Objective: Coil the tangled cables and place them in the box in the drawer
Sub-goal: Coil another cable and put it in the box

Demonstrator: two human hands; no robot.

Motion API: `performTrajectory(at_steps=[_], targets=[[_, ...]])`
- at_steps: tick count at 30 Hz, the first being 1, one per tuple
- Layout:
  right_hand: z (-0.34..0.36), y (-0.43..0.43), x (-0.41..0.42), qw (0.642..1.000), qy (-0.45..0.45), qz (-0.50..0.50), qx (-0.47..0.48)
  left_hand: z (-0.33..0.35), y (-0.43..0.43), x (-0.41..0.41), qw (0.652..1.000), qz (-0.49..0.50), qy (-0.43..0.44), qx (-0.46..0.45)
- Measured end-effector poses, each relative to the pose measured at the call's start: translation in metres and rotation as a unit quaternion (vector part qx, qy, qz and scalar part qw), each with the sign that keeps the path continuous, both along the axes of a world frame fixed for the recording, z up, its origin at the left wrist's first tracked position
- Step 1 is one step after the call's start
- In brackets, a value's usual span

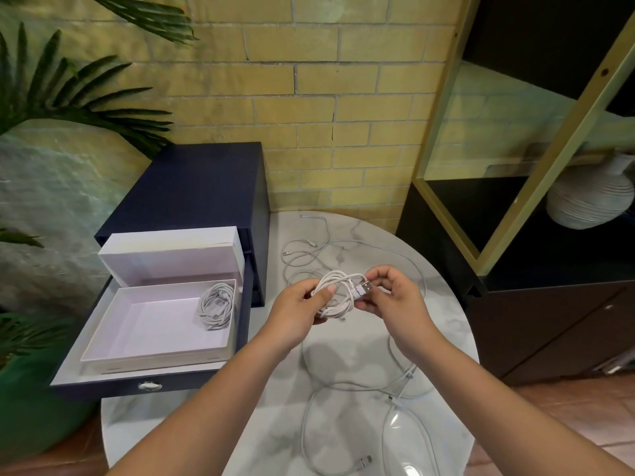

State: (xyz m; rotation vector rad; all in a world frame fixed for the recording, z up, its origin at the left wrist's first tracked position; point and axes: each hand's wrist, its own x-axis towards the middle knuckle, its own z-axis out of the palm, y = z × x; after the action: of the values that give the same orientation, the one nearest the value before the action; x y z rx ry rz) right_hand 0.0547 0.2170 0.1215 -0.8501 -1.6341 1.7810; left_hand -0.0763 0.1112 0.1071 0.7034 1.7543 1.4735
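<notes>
A coiled white cable (pixel 338 293) hangs above the round marble table (pixel 343 355). My left hand (pixel 302 309) grips the coil's left side with thumb over the loops. My right hand (pixel 391 298) pinches the cable's USB plug at the coil's right. To the left, the navy drawer (pixel 144 381) stands pulled out with an open white box (pixel 154 352) inside it. Another coiled white cable (pixel 216 304) lies in the box's right far corner. Loose white cables (pixel 309 259) sprawl on the table behind my hands, and more loose cables (pixel 360 386) lie near me.
The box's white lid (pixel 171 255) leans upright behind the box against the navy cabinet (pixel 192 187). A palm plant (pixel 68 97) fills the left. A dark shelf unit (pixel 549 269) with a ribbed white vase (pixel 591 197) stands right of the table. A brick wall lies behind.
</notes>
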Motion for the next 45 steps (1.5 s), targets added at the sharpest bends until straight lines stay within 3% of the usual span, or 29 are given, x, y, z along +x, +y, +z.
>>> performTrajectory(at_steps=[9, 20, 23, 28, 32, 35, 38, 41, 45], targets=[[0.002, 0.001, 0.001, 1.000, 0.001, -0.010, 0.003, 0.002, 0.000, -0.003, 1.000, -0.010, 0.005, 0.000], [-0.005, -0.006, -0.003, 0.996, 0.030, -0.008, -0.089, -0.001, 0.004, 0.017, 0.994, 0.018, -0.102, -0.019], [-0.002, -0.005, -0.003, 0.998, 0.004, 0.002, -0.064, -0.001, 0.004, 0.018, 0.989, -0.001, -0.147, -0.024], [-0.002, -0.009, -0.002, 0.999, -0.013, 0.017, -0.027, 0.002, 0.008, 0.021, 0.991, 0.002, -0.129, -0.047], [-0.006, -0.015, -0.003, 0.994, -0.049, 0.031, 0.089, 0.000, 0.007, 0.025, 0.991, -0.036, -0.108, -0.065], [-0.001, -0.009, -0.001, 0.985, -0.087, 0.021, 0.146, -0.001, 0.004, 0.021, 0.995, -0.027, -0.051, -0.083], [-0.001, -0.007, 0.001, 0.972, -0.126, 0.030, 0.196, 0.001, 0.001, 0.016, 0.989, 0.010, 0.125, -0.074], [-0.002, -0.007, -0.001, 0.968, -0.138, 0.030, 0.208, 0.002, -0.002, 0.014, 0.950, 0.014, 0.310, -0.040], [0.001, -0.004, -0.004, 0.965, -0.135, 0.046, 0.219, -0.001, 0.000, 0.010, 0.905, -0.008, 0.423, -0.051]])
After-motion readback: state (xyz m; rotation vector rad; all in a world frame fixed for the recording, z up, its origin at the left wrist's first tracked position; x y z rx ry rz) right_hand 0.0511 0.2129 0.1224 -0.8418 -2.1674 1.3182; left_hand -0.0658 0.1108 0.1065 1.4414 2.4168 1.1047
